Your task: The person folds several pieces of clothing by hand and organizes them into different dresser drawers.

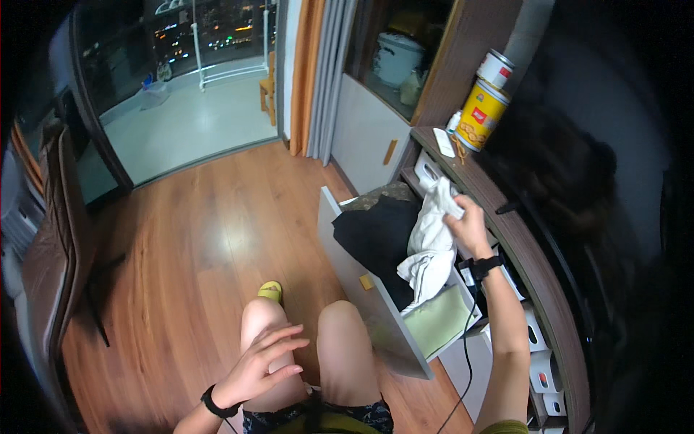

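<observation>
My right hand (471, 226) is closed on the upper part of a crumpled white cloth (432, 242), perhaps a garment. The cloth hangs down over the right side of an open drawer (347, 264) with a pale front and a small yellowish handle. Inside the drawer a black folded cloth (379, 235) fills the middle. Behind it lies a dark patterned item (387, 194), partly covered. The drawer's near end shows a light green bottom (439, 322). My left hand (269, 362) is over my left thigh, fingers stretched apart and holding nothing.
Along the right runs a wooden TV cabinet (517, 260) with white bins (542, 370) in its lower shelves. On its top stand a yellow tin (483, 114), a white can (496, 69) and a white remote (444, 143). A brown chair (58, 253) stands left. A black cable (468, 362) hangs near my right arm.
</observation>
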Action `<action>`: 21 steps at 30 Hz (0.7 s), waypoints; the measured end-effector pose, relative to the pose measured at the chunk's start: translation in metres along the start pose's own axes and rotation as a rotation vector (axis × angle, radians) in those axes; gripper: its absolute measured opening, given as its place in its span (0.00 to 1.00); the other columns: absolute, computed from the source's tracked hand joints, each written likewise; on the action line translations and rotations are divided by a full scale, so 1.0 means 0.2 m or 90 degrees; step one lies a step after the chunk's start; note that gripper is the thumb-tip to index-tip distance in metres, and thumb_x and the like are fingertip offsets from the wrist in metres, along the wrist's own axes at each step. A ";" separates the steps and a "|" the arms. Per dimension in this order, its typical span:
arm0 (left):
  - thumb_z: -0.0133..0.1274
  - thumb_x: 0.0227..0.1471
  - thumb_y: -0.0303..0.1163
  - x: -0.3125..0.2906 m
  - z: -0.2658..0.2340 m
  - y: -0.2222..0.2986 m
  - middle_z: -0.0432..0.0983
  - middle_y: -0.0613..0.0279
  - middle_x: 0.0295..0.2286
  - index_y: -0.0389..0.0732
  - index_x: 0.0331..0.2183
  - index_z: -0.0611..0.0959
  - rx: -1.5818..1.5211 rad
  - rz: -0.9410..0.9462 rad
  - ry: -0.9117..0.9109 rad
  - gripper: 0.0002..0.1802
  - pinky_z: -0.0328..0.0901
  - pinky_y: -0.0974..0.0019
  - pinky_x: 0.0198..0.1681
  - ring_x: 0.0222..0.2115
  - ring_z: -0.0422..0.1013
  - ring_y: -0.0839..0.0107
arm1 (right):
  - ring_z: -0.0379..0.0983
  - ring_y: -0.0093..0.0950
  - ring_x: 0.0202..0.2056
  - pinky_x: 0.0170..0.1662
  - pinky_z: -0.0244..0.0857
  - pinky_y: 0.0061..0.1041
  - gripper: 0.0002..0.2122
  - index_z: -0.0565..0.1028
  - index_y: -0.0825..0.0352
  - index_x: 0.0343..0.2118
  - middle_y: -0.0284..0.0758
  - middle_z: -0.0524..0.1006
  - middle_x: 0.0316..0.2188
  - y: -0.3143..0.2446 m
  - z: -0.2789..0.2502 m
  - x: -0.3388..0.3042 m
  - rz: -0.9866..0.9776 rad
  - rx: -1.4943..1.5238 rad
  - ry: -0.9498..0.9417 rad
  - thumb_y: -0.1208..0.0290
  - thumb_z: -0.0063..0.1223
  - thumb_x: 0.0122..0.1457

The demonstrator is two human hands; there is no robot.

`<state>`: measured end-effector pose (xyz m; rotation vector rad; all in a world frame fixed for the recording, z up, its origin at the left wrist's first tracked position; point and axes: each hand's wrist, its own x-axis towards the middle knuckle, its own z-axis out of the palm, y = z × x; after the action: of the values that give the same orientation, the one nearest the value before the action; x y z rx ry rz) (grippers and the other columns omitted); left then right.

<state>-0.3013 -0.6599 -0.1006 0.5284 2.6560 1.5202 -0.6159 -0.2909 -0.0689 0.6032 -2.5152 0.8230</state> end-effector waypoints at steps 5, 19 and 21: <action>0.56 0.49 0.32 0.25 -0.02 -0.02 0.60 0.53 0.54 0.39 0.53 0.67 -0.034 0.095 -0.038 0.30 0.55 0.62 0.56 0.54 0.60 0.59 | 0.69 0.20 0.36 0.41 0.63 0.19 0.08 0.74 0.73 0.31 0.33 0.76 0.39 -0.16 -0.25 0.02 0.099 0.328 0.098 0.80 0.53 0.44; 0.49 0.51 0.58 0.68 0.23 -0.13 0.48 0.48 0.58 0.36 0.59 0.47 -0.952 -0.447 -0.167 0.49 0.56 0.49 0.55 0.53 0.58 0.51 | 0.73 0.29 0.41 0.45 0.69 0.26 0.16 0.66 0.70 0.45 0.37 0.73 0.40 -0.72 -0.07 -0.10 0.325 0.938 0.112 0.84 0.48 0.52; 0.43 0.55 0.57 0.66 0.22 -0.12 0.61 0.53 0.53 0.42 0.58 0.55 -1.058 -0.334 -0.172 0.39 0.59 0.48 0.52 0.48 0.64 0.55 | 0.71 0.30 0.43 0.48 0.67 0.28 0.18 0.65 0.70 0.48 0.38 0.72 0.42 -0.86 -0.06 -0.15 0.337 1.016 0.110 0.83 0.46 0.53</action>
<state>-0.4234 -0.5943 -0.1248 -0.1115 0.5815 2.3557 -0.4990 -0.4017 0.0018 0.1869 -1.3509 2.8580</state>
